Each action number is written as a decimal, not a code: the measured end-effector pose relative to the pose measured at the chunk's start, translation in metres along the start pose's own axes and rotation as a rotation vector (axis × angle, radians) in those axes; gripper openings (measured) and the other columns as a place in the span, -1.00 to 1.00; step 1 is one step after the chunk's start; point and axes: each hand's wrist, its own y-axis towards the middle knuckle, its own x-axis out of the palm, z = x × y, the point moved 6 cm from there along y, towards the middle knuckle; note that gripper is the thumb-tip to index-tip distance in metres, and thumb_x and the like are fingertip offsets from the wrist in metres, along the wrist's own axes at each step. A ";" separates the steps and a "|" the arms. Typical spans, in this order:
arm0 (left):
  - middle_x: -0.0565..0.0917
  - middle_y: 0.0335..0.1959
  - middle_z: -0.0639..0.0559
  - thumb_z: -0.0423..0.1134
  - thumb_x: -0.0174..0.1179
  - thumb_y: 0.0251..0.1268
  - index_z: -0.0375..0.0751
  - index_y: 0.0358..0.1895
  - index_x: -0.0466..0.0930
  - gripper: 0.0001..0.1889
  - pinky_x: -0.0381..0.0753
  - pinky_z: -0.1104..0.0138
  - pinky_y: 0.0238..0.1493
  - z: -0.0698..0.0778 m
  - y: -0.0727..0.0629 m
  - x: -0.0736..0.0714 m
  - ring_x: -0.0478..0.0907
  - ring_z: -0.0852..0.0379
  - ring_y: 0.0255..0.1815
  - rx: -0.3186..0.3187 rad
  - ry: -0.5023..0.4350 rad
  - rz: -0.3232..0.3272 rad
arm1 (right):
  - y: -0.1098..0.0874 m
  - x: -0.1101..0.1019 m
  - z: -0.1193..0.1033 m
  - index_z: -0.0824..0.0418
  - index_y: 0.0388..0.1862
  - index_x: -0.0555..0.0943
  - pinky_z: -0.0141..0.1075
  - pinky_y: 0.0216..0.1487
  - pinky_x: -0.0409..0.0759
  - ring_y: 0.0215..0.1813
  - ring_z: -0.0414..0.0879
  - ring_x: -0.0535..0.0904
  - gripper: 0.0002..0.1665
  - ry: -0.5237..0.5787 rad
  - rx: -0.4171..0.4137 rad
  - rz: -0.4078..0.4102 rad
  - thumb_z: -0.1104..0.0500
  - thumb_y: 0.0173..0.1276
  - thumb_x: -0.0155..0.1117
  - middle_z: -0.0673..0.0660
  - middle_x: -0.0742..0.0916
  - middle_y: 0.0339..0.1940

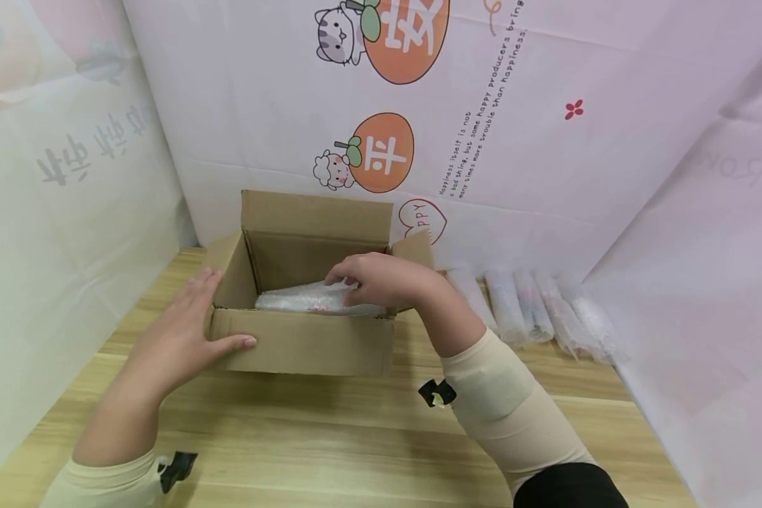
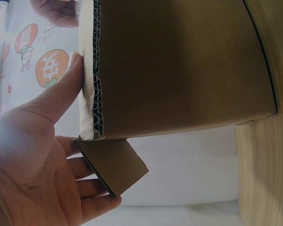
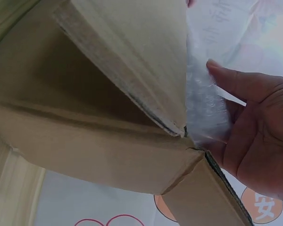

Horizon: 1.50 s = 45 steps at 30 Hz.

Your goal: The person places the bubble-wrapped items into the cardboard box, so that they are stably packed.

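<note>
An upright cardboard box (image 1: 311, 346) has its flaps folded outward. My left hand (image 1: 180, 335) rests at its front left corner. The thumb lies along the front flap, and in the left wrist view the other fingers (image 2: 99, 205) are stretched behind the small side flap (image 2: 115, 167). A bubble-wrapped packet (image 1: 292, 299) lies lengthwise in the box, close behind the front wall. My right hand (image 1: 381, 280) reaches in over the box's right side and touches the packet. In the right wrist view its thumb stands apart from the fingers, which are partly behind the clear wrap (image 3: 205, 106).
Several bubble-wrapped rolls (image 1: 504, 303) lie side by side at the right, near the back wall. Printed white cloth (image 1: 279, 120) hangs at the back, with more cloth on both sides. The box stands on a wood-grain table (image 1: 305, 437).
</note>
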 end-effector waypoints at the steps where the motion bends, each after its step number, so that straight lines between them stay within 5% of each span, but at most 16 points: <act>1: -0.27 0.62 -0.17 0.56 0.16 -0.05 -0.14 0.60 -0.31 0.32 -0.03 -0.37 0.41 0.000 0.000 0.000 -0.21 -0.35 0.58 -0.001 0.000 -0.001 | 0.000 0.000 0.001 -0.03 0.26 0.56 -0.23 0.28 0.51 0.25 -0.12 0.54 -0.54 -0.006 0.002 0.006 0.12 0.39 0.30 -0.07 0.62 0.25; 15: -0.27 0.62 -0.18 0.55 0.18 -0.05 -0.13 0.60 -0.32 0.32 -0.03 -0.38 0.40 0.001 0.000 0.000 -0.21 -0.35 0.58 -0.006 -0.004 0.003 | -0.023 -0.025 0.018 0.00 0.29 0.54 -0.21 0.25 0.53 0.21 -0.16 0.55 -0.53 0.051 0.012 0.192 -0.04 0.43 0.23 -0.08 0.64 0.18; 29: -0.30 0.62 -0.17 0.56 0.16 -0.04 -0.12 0.60 -0.35 0.32 -0.07 -0.36 0.43 0.002 -0.001 0.003 -0.26 -0.34 0.59 -0.016 -0.011 -0.011 | -0.072 -0.055 0.057 0.03 0.37 0.46 -0.09 0.25 0.58 0.26 -0.05 0.55 -0.45 0.183 0.007 0.588 -0.03 0.44 0.23 0.01 0.57 0.31; 35: -0.30 0.62 -0.16 0.56 0.15 -0.04 -0.11 0.60 -0.36 0.32 -0.07 -0.35 0.43 0.000 -0.002 0.003 -0.25 -0.34 0.59 -0.018 -0.010 -0.011 | -0.094 -0.056 0.083 -0.11 0.43 0.39 -0.14 0.21 0.59 0.21 -0.09 0.57 -0.40 0.219 0.101 0.722 -0.15 0.44 0.18 0.02 0.60 0.30; 45: -0.31 0.62 -0.16 0.55 0.15 -0.03 -0.11 0.60 -0.37 0.31 -0.06 -0.36 0.42 0.001 -0.001 0.004 -0.27 -0.34 0.59 -0.019 -0.007 -0.016 | -0.118 -0.042 0.135 -0.07 0.48 0.35 -0.02 0.19 0.59 0.26 0.01 0.55 -0.31 0.273 0.226 0.867 -0.20 0.43 0.17 0.13 0.59 0.31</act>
